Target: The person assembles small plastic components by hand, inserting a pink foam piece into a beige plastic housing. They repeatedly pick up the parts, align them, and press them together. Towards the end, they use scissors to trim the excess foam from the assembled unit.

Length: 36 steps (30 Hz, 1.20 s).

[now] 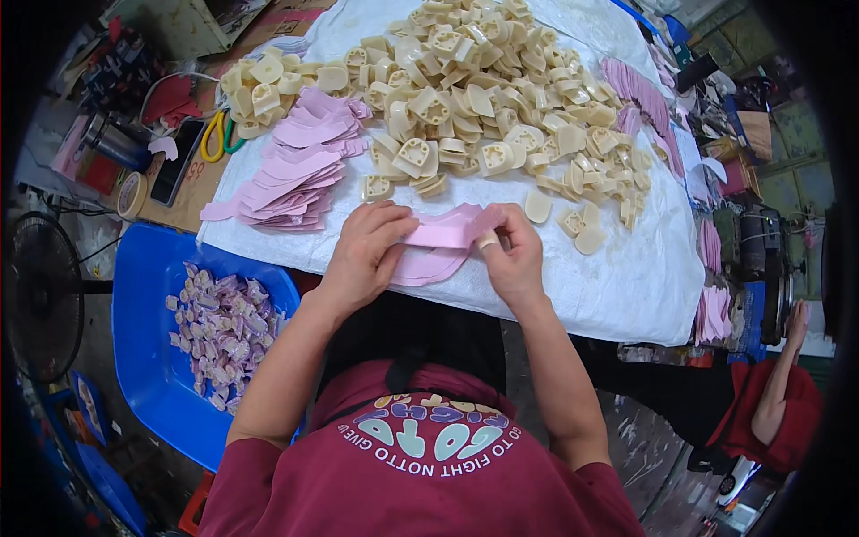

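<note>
Over the near edge of the white-covered table, a thin pink cut piece (445, 228) is stretched between my hands. My left hand (362, 251) pinches its left end between thumb and fingers. At the other end, the fingers of my right hand (519, 264) are closed on the raised, folded-up part. A small cream patch shows by the right thumb; I cannot tell what it is. Just below lies another curved pink piece (429, 267), partly covered. Beyond my hands is a big heap of cream moulded heels (465, 98). To the left sit stacked pink pieces (300, 170).
A blue basin (143, 358) at lower left holds many pink-covered heels (224, 336). Scissors (215, 139), a phone (179, 161), a tape roll (131, 194) and a dark flask (116, 143) lie at far left. A fan (43, 295) stands left; another person (769, 407) is at right.
</note>
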Each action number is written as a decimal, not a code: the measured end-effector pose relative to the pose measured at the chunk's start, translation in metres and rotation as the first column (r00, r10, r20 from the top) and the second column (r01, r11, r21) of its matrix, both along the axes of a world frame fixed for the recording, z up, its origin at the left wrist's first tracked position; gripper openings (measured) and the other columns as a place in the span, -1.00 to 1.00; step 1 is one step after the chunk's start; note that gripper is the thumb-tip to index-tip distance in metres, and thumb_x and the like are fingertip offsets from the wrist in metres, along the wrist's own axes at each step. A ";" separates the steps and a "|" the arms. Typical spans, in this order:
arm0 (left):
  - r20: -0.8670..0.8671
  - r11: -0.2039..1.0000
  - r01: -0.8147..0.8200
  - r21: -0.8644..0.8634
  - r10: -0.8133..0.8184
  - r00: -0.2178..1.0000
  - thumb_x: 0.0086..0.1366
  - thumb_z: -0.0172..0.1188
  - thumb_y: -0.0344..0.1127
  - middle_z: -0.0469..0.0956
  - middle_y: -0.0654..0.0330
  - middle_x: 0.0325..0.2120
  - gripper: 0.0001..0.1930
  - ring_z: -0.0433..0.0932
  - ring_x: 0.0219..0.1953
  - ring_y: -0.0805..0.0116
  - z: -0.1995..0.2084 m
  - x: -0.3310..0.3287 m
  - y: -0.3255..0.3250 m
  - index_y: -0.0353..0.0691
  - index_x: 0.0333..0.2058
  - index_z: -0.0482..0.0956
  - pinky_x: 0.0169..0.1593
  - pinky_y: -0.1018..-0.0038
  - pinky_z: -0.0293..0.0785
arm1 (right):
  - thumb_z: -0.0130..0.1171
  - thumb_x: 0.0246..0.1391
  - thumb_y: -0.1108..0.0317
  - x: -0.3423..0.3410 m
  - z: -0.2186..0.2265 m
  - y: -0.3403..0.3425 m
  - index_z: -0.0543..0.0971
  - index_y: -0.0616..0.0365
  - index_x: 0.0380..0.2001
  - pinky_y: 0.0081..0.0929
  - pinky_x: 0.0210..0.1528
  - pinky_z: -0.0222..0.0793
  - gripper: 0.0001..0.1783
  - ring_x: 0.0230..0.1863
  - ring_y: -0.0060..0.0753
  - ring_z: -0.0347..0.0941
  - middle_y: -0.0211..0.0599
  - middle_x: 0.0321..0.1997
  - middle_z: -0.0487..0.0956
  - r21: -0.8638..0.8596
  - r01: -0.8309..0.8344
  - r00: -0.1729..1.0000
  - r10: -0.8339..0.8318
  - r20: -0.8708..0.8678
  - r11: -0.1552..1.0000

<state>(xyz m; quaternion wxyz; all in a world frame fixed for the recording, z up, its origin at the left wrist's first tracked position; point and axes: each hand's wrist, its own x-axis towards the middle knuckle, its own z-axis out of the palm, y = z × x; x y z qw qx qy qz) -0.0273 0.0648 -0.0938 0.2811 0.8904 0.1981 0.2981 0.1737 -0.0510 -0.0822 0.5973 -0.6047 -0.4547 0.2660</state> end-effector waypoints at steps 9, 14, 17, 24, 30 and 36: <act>0.160 0.950 -0.057 -0.306 0.110 0.981 0.07 0.30 -0.39 0.51 0.03 -0.13 -0.63 0.46 -0.04 0.19 0.032 0.015 -0.015 -0.28 -0.10 0.57 0.04 0.36 0.35 | 0.20 0.01 0.48 -0.016 0.009 0.009 0.47 0.26 -0.36 -0.57 -0.42 0.42 -0.86 -0.47 -0.49 0.46 -0.24 -0.38 0.51 -0.016 -0.033 0.985 0.035 0.170 0.999; 0.223 0.748 0.110 -0.655 0.052 0.974 0.12 0.30 -0.41 0.50 0.15 -0.19 -0.69 0.45 -0.13 0.39 0.006 0.014 0.004 -0.32 -0.14 0.55 -0.07 0.49 0.37 | 0.23 -0.01 0.42 -0.016 0.015 0.013 0.46 0.24 -0.38 -0.48 -0.43 0.43 -0.83 -0.50 -0.42 0.48 -0.24 -0.50 0.52 0.002 -0.044 0.976 0.043 0.214 0.999; 0.215 0.848 -0.072 -0.526 0.214 0.953 0.09 0.30 -0.44 0.49 0.11 -0.18 -0.58 0.46 -0.13 0.35 0.022 0.029 -0.010 -0.33 -0.04 0.48 -0.07 0.46 0.38 | 0.19 0.04 0.48 -0.007 0.013 0.011 0.49 0.25 -0.36 -0.57 -0.31 0.40 -0.90 -0.40 -0.58 0.46 -0.35 -0.41 0.54 -0.073 -0.074 0.979 0.086 0.183 0.995; 0.260 0.968 -0.208 -0.140 0.239 0.936 0.04 0.23 -0.57 0.42 0.01 -0.07 -0.44 0.43 -0.09 0.12 0.024 0.044 -0.023 -0.29 0.08 0.38 0.01 0.34 0.36 | 0.18 0.03 0.51 -0.004 0.000 0.008 0.48 0.24 -0.37 -0.56 -0.24 0.42 -0.91 -0.36 -0.60 0.46 -0.40 -0.38 0.53 -0.111 -0.133 0.990 0.128 -0.055 0.985; 0.286 0.951 -0.188 0.247 0.114 0.951 -0.04 0.20 -0.57 0.47 0.04 -0.13 -0.57 0.44 -0.07 0.09 0.018 0.042 -0.028 -0.24 -0.10 0.52 0.00 0.25 0.30 | 0.14 0.09 0.53 -0.002 -0.009 0.008 0.46 0.22 -0.35 -0.61 -0.25 0.43 -0.94 -0.35 -0.65 0.47 -0.43 -0.36 0.52 -0.053 -0.127 0.899 0.093 -0.429 0.990; 0.059 0.962 -0.086 0.259 0.073 0.996 -0.11 0.20 -0.53 0.54 0.17 -0.26 -0.66 0.47 -0.13 0.11 0.010 0.041 -0.035 -0.18 -0.26 0.58 -0.01 0.23 0.27 | 0.13 0.09 0.53 0.003 -0.013 0.006 0.47 0.23 -0.37 -0.61 -0.30 0.45 -0.96 -0.39 -0.63 0.48 -0.40 -0.38 0.53 -0.037 -0.104 0.898 0.078 -0.433 0.994</act>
